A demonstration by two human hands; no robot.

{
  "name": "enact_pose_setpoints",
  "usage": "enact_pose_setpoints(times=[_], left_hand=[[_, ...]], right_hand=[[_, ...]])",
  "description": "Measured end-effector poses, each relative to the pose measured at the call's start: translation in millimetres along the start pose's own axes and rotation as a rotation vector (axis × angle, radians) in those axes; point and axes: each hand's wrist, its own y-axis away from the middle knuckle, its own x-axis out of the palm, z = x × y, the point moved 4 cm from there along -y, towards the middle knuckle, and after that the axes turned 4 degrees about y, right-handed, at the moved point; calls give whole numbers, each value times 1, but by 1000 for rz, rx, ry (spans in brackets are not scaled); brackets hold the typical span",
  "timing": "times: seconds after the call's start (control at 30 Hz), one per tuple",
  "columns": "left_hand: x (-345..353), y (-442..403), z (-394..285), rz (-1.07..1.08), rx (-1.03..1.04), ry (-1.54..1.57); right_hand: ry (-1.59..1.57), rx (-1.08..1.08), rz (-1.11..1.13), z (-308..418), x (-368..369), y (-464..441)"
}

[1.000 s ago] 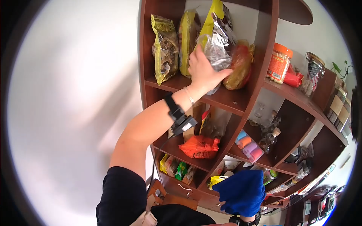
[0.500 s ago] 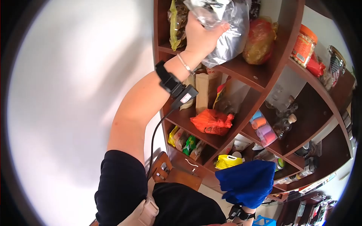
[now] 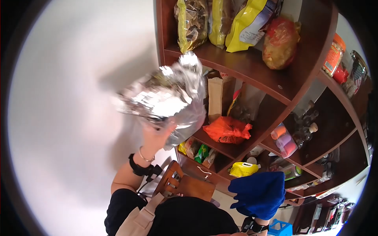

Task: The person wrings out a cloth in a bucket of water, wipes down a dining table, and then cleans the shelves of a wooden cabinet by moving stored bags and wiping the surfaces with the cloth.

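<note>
A shiny silver and clear plastic bag (image 3: 161, 98), blurred by motion, is held up by my left hand (image 3: 155, 135) in front of the white wall. My left fingers are closed on its lower side and partly hidden by it. The bag is to the left of the shelf unit, with its right part overlapping the shelf edge. At the lower right, a blue cloth (image 3: 258, 194) covers my right hand and moves with it. Only the right wrist with a black band shows; the fingers are hidden under the cloth.
Brown shelves (image 3: 236, 59) hold yellow-edged bags (image 3: 192, 25), a red and yellow wrapped bundle (image 3: 280, 43) and an orange-red plastic bag (image 3: 227, 129). Corked glass bottles (image 3: 305, 133) and a jar (image 3: 334, 55) stand to the right. Below are a wooden chair (image 3: 193, 187) and a blue plastic item (image 3: 280, 227).
My left hand has brought the silver bag down and left, out of the upper compartment. Yellow-edged bags behind it now show. My right hand and the blue cloth have barely moved.
</note>
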Motion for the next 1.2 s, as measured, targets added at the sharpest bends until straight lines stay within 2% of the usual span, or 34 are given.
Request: enact_pose_setpoints(times=[0.07, 0.1, 0.13, 0.17, 0.2, 0.27, 0.3, 0.33, 0.4, 0.43, 0.5, 0.53, 0.6, 0.63, 0.73, 0.77, 0.87, 1.03, 1.2], left_hand=[[10, 15, 38, 31, -40, -174], [14, 22, 61, 2, -29, -219], [20, 28, 86, -29, -14, -262], [25, 38, 119, -76, -87, -213], [32, 42, 131, -74, -83, -201], [50, 42, 154, -25, -315, -82], [65, 28, 126, -4, -64, 15], [75, 31, 146, 59, -76, -78], [102, 17, 138, 76, -207, 22], [108, 11, 145, 76, -197, 34], [120, -1, 165, -34, -9, -136], [127, -5, 182, -36, 6, -123], [137, -13, 214, -32, -54, -251], [139, -13, 221, 28, 0, -338], [138, -3, 250, 113, 39, -310], [134, -2, 239, 170, -15, -450], [111, 3, 200, 220, -92, -546], [78, 6, 193, 293, -130, -436], [49, 3, 165, 199, -178, -484]], right_hand=[[-501, 364, -18, 32, 16, -1], [-493, 367, -23, 36, 22, -1], [-357, 267, -18, 42, 27, -3], [-221, 166, -15, 48, 30, -6], [-216, 162, -26, 48, 31, -7], [203, -170, -40, 57, 33, -10], [252, -187, -30, 57, 33, -11], [226, -155, -33, 55, 31, -6], [136, -77, -45, 56, 32, -9], [86, -36, -58, 55, 32, -9], [-13, 59, -88, 52, 36, -7], [-75, 148, -111, 49, 32, -9], [65, 255, -17, 52, 30, -6], [26, 279, 8, 53, 31, -2], [-69, 392, 86, 50, 36, -7], [-81, 377, 87, 55, 38, -13], [21, 318, 218, 45, 41, -16], [148, 258, 244, 38, 38, -19], [261, 234, 258, 33, 29, -25]])
